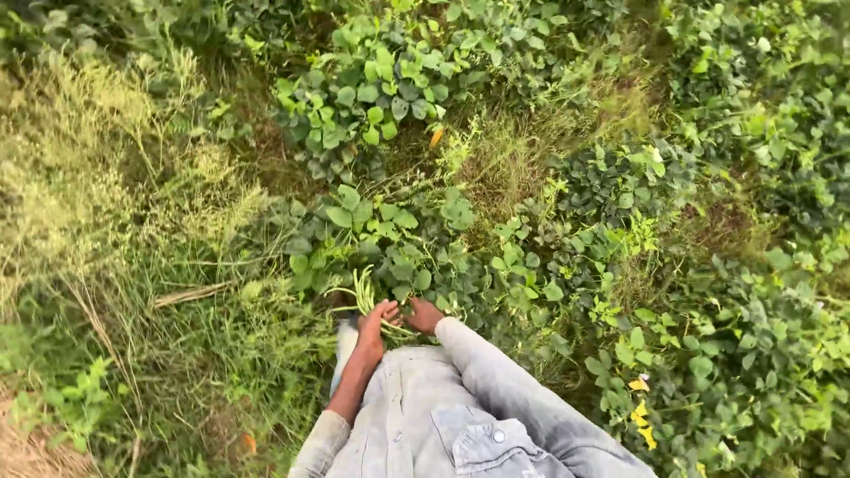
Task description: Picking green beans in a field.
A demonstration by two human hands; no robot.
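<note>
The view looks straight down onto a field of low, broad-leaved bean plants (pixel 372 97) mixed with tall pale grass (pixel 97 159).

**Hands.** Two hands are visible, both the wearer's own, close together at the lower centre of the frame. The left hand (pixel 376 323) is clenched around a bundle of long green bean pods (pixel 363 292). The right hand (pixel 424 314) lies just beside it at 3 o'clock, reaching into the leaves; whether its fingers are closed on anything cannot be told, since foliage covers them. Both arms wear grey sleeves (pixel 496 381), the left one pushed up above the forearm.

**Position of the pods.** The bundle rises from the left hand toward 11 to 12 o'clock. Its long axis runs roughly up the frame, away from the body, with a few pods fanning to the left. The left hand is in contact with the bundle; the right hand is near it but apart.

**Count.**
- Hands: two.
- Bundles of pods: one; the number of single pods is too fine to count, though several are present.
- Dry pale stalk (pixel 190 295) lying on the grass: one, at 9 o'clock from the hands, well apart.
- Yellowed leaves (pixel 642 425): a small cluster at 4 o'clock, plus one orange leaf (pixel 436 136) at 12 o'clock.
</note>
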